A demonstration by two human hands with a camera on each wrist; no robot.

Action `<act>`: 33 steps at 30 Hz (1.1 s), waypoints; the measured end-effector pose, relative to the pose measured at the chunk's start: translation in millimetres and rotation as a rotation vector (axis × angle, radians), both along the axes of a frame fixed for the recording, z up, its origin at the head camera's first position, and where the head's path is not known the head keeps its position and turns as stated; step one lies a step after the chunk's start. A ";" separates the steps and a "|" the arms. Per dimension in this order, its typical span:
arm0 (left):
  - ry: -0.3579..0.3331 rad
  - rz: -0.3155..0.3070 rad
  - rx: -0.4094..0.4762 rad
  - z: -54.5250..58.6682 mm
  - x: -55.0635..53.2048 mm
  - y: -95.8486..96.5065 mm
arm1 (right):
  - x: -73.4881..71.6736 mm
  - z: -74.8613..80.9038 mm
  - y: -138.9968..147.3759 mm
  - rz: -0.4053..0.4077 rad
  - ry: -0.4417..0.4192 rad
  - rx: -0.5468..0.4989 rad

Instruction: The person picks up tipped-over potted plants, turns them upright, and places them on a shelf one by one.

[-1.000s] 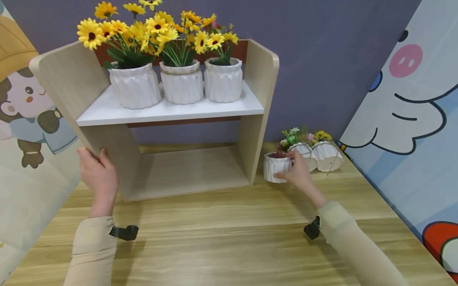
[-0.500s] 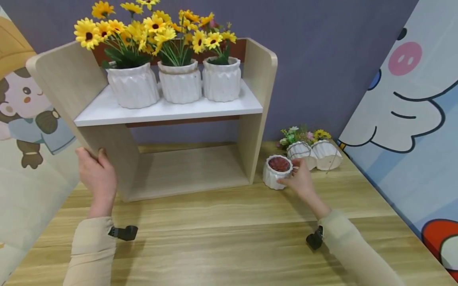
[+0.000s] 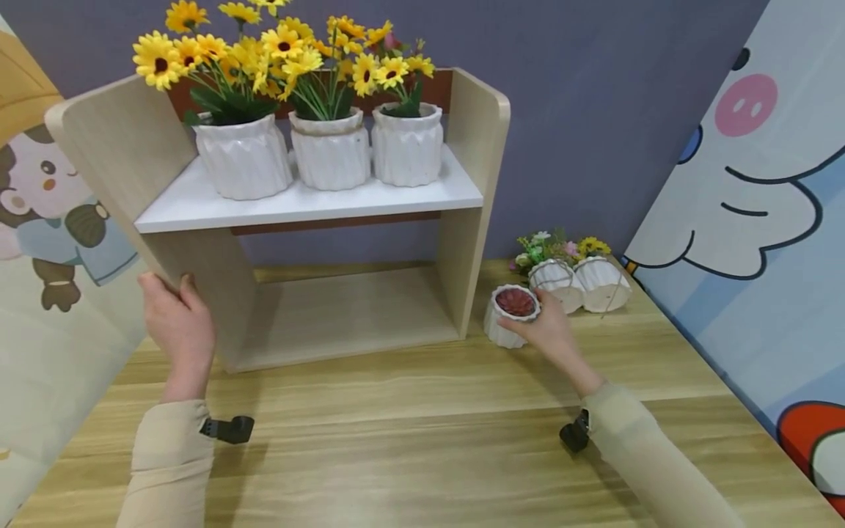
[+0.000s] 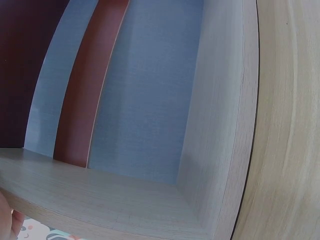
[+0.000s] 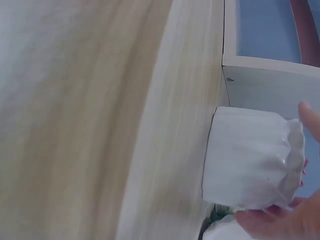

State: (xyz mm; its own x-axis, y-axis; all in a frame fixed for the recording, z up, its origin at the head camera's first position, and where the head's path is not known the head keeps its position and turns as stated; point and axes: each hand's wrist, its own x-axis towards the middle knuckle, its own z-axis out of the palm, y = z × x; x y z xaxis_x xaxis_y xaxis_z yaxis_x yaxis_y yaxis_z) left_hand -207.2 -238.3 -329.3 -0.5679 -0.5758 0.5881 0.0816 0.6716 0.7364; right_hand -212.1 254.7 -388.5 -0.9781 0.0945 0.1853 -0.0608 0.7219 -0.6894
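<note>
Two hands show in my head view, each with something in its fingers. My right hand (image 3: 553, 328) has thumb and fingers curled round the upper part of a white pot (image 5: 247, 157) holding a dark-red plant (image 3: 517, 301) — the pot stands upright on the table (image 3: 396, 440), and from the right wrist I see the thumb at one side of the rim, the fingers at the other. Just left of those fingers rises the shelf unit (image 3: 452, 257). At its far side my left hand (image 3: 178, 330) grips the left side panel (image 3: 221, 279) by its front edge; some of those fingers I cannot make out. Just beyond the right fingers lie two tipped pots (image 3: 604, 282), touching each other, with small flowers (image 3: 590, 246) at their mouths. Higher than both hands and between them, three upright pots (image 3: 330, 154) with yellow flowers (image 3: 284, 44) stand in a row on the white upper board (image 3: 330, 203); the bottom board (image 3: 350, 312) lies between the hands.
</note>
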 end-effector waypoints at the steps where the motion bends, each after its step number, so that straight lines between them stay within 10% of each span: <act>1: 0.001 0.002 -0.002 0.3 0.1 -0.1 | -1.3 1.5 -1.7 -0.010 -0.017 0.003; 17: 0.017 0.007 -0.015 1.3 0.4 -1.2 | -9.1 1.9 -7.3 -0.134 -0.081 0.037; 33: 0.005 -0.003 -0.013 1.8 1.0 0.2 | 18.3 6.7 -14.5 -0.035 -0.053 0.103</act>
State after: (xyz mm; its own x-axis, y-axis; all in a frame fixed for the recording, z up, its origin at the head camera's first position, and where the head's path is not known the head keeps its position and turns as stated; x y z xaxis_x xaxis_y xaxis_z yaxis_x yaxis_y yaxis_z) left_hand -206.2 -238.1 -327.4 -0.5668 -0.5660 0.5986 0.0877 0.6810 0.7270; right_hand -193.8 240.2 -381.8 -0.9833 0.1120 0.1435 0.0006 0.7902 -0.6129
